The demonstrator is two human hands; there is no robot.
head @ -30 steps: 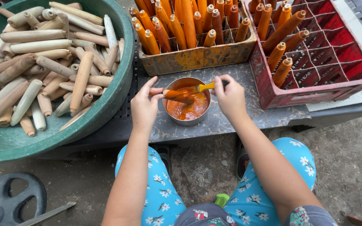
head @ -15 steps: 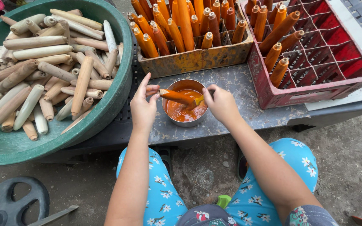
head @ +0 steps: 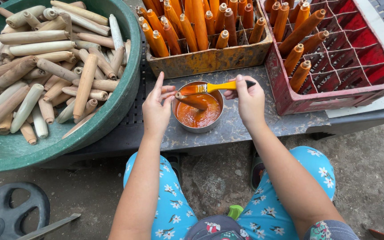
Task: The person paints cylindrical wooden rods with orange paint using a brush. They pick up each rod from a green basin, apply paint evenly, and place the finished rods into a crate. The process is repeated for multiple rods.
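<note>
We hold a wooden peg (head: 191, 101) in our left hand (head: 156, 109), fingertips pinched on its near end, index finger lifted straight and free. The peg lies tilted over the metal tin (head: 197, 113), its far end wet with orange paint (head: 198, 116). Our right hand (head: 249, 100) is clamped on the yellow handle of a paintbrush (head: 214, 86), thumb and fingers closed round it, bristles pointing toward our left hand and sitting just above the peg.

Risks as we judge them: the left-hand pinch is shallow, on the very end, so brush pressure could roll or tip the peg into the paint. Wet paint near the fingertips could smear onto them and loosen the grip. The tin sits between both hands near the bench edge (head: 227, 133), so a wrist knock could slide or spill it toward our knees. A loaded brush could drip on the bench.

Pose: both forearms come up from our lap, wrists roughly level, palms turned inward toward the tin. Left of the left hand sits a green basin (head: 112, 111) of unpainted pegs (head: 45, 75). Beyond both hands sits a paint-stained crate (head: 210, 60) of orange pegs; right of the right hand, a red crate (head: 334, 95) holding a few more.
</note>
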